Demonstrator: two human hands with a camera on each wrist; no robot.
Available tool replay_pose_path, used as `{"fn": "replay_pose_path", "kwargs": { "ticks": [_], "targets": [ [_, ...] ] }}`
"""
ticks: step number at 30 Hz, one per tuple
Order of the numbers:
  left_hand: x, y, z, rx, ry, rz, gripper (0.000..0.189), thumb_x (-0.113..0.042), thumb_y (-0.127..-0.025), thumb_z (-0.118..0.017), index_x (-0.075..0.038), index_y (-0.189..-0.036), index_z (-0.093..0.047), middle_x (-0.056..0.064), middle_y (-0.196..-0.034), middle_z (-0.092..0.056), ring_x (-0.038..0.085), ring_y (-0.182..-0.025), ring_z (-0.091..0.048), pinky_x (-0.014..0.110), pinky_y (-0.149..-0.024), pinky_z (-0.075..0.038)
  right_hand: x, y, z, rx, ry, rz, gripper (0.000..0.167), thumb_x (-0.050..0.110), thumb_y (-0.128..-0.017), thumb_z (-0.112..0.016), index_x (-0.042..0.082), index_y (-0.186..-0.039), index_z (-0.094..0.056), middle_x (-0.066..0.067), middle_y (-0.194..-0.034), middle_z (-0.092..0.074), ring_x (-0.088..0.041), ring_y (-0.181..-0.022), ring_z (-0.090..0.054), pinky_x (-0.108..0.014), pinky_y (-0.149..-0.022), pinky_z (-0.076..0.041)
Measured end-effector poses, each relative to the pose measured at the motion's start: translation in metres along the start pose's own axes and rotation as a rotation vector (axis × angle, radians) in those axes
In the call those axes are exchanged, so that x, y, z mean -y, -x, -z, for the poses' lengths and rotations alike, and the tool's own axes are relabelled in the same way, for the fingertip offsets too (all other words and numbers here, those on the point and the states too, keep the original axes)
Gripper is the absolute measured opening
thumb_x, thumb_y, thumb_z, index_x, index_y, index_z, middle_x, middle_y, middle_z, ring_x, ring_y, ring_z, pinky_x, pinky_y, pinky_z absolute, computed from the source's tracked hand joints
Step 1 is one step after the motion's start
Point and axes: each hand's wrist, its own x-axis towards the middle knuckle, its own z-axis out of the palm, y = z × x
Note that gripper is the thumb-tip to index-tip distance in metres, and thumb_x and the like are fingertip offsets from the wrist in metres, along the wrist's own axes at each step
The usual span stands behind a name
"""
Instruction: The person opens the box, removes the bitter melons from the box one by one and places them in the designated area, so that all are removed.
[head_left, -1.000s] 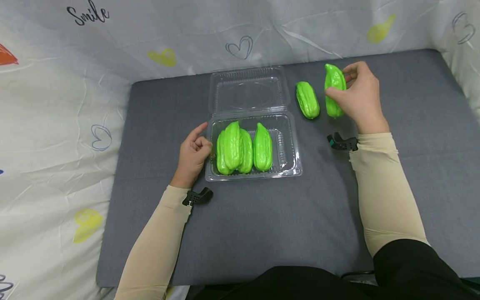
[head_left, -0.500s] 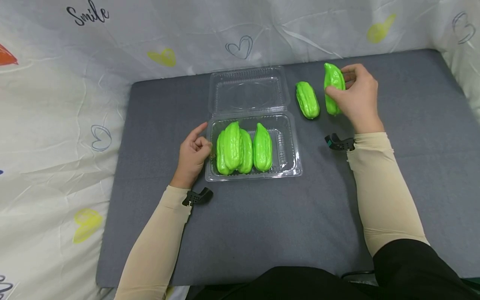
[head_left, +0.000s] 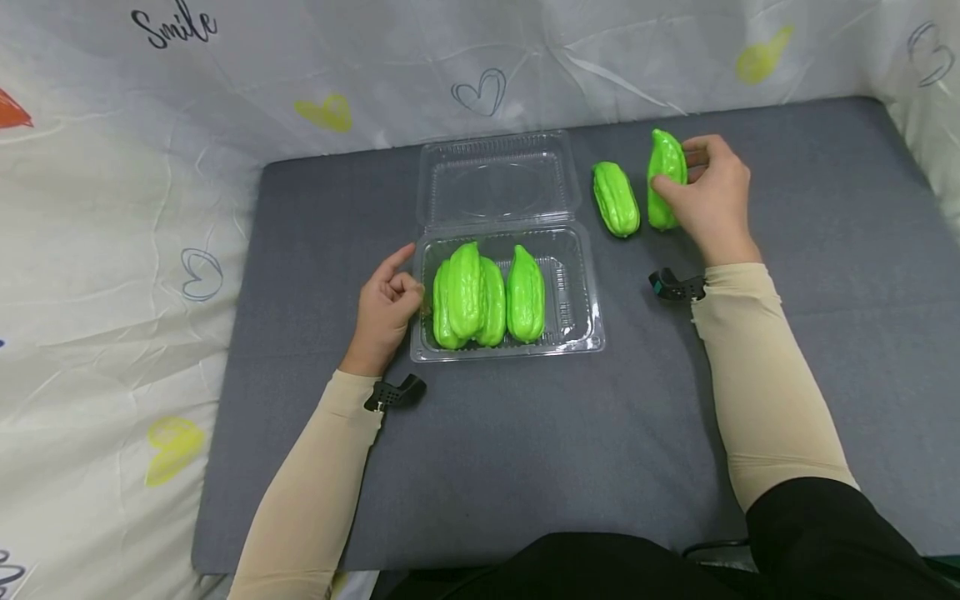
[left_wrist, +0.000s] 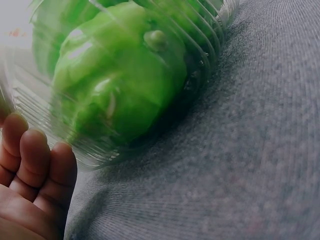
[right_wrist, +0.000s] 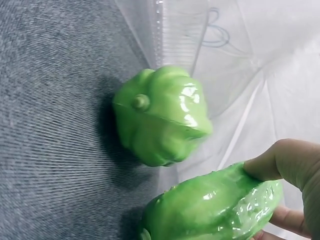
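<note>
- Currently, in the head view, my right hand (head_left: 708, 192) grips a green ridged fruit (head_left: 664, 179) at the upper right, thumb on its left flank, fingers round the other; I judge that pinching across the middle gives the surest hold on such glossy skin.
- Just left of it, a loose fruit (head_left: 616, 200) lies on the grey desk (head_left: 525, 450), near the clear box (head_left: 566, 292) but outside it.
- At mid-frame the box holds four more fruits (head_left: 526, 296): three bunched at the left, the middle one seeming to ride on its neighbours, and one apart to their right. Lying lengthwise side by side probably saves room.
- The lid (head_left: 498, 179) is folded back towards the upper edge, leaving the base reachable from above.
- My left hand (head_left: 384, 312) is at the box's left rim, index finger extended, the others bent, likely to steady light plastic.
- In the left wrist view, my fingertips (left_wrist: 34, 142) are by the clear wall at lower left; I cannot tell whether they pinch it or merely rest there.
- In the right wrist view, the gripped fruit slants across the lower right under my thumb, the loose one end-on at centre.
</note>
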Motion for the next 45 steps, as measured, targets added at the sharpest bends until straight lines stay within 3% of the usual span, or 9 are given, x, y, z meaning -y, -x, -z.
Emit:
{"fn": "replay_pose_path", "kwargs": {
  "ticks": [9, 19, 28, 35, 39, 45],
  "targets": [
    [0.000, 0.000, 0.000, 0.003, 0.006, 0.002, 0.069, 0.010, -0.090, -0.054, 0.000, -0.157, -0.042, -0.005, -0.072, -0.060, 0.008, -0.063, -0.054, 0.021, -0.065, -0.048, -0.006, -0.002, -0.009, 0.011, 0.011, -0.004, 0.066, 0.043, -0.092, -0.071, 0.011, -0.148, -0.055, -0.013, -0.139, -0.064, -0.017, -0.106, -0.060, -0.022, -0.083, -0.044],
    [-0.001, 0.000, 0.000, 0.004, 0.002, -0.002, 0.070, 0.009, -0.090, -0.054, 0.002, -0.158, -0.041, -0.005, -0.072, -0.060, 0.009, -0.064, -0.055, 0.021, -0.066, -0.049, -0.013, -0.002, -0.018, 0.022, 0.016, -0.008, 0.066, 0.050, -0.094, -0.069, 0.010, -0.144, -0.055, -0.015, -0.140, -0.064, -0.029, -0.119, -0.062, -0.039, -0.098, -0.049],
    [-0.002, 0.001, 0.000, 0.009, 0.007, 0.005, 0.070, 0.010, -0.090, -0.054, 0.001, -0.158, -0.041, -0.004, -0.073, -0.060, 0.010, -0.065, -0.055, 0.022, -0.067, -0.049, -0.018, -0.006, -0.024, 0.059, -0.004, -0.019, 0.065, 0.057, -0.097, -0.063, 0.008, -0.139, -0.053, -0.017, -0.139, -0.060, -0.028, -0.118, -0.058, -0.041, -0.099, -0.046],
    [0.000, 0.001, 0.000, -0.001, 0.019, 0.009, 0.069, 0.012, -0.089, -0.053, 0.001, -0.157, -0.043, -0.005, -0.072, -0.060, 0.008, -0.064, -0.055, 0.021, -0.065, -0.048, -0.018, -0.005, -0.028, 0.073, -0.007, -0.038, 0.058, 0.050, -0.102, -0.050, 0.008, -0.141, -0.051, -0.018, -0.136, -0.060, -0.026, -0.111, -0.055, -0.038, -0.092, -0.043],
    [-0.001, 0.001, 0.000, -0.002, 0.022, 0.010, 0.069, 0.012, -0.089, -0.053, 0.002, -0.157, -0.043, -0.006, -0.073, -0.060, 0.008, -0.064, -0.054, 0.020, -0.065, -0.048, -0.019, -0.004, -0.029, 0.062, -0.010, -0.033, 0.056, 0.047, -0.102, -0.051, 0.008, -0.141, -0.051, -0.018, -0.133, -0.060, -0.025, -0.107, -0.054, -0.033, -0.087, -0.041],
    [-0.003, 0.000, -0.001, -0.003, 0.021, 0.008, 0.070, 0.013, -0.089, -0.052, 0.001, -0.157, -0.043, -0.005, -0.073, -0.060, 0.008, -0.065, -0.054, 0.020, -0.065, -0.048, -0.017, -0.005, -0.028, 0.069, -0.029, -0.038, 0.059, 0.052, -0.101, -0.055, 0.009, -0.141, -0.053, -0.014, -0.130, -0.058, -0.024, -0.109, -0.053, -0.034, -0.089, -0.041]
  ]
}}
